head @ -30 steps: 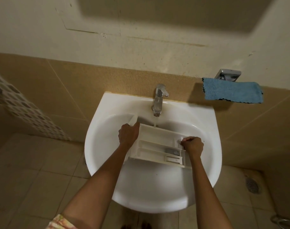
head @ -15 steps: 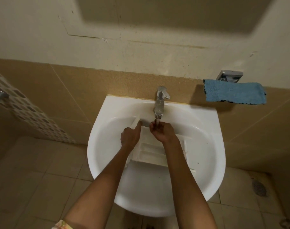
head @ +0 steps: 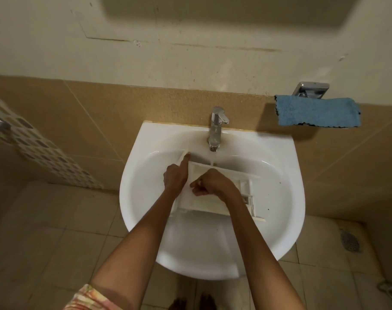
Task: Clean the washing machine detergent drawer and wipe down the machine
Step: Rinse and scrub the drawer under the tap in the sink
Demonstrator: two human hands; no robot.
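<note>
Drawer (head: 246, 186) in the sink (head: 213, 242), beneath left hand (head: 176, 175) and right hand (head: 213, 184), running tap (head: 216, 128) just beyond them. Left hand grips its left end; right hand lies curled, apparently empty, inside it. Light, stiff plastic, probably slippery when wet: best held by the end walls.

The right hand (head: 209, 183) and forearm (head: 253, 231) hide the detergent drawer's (head: 244, 186) middle; whether its curled fingers hold anything is unclear.
</note>
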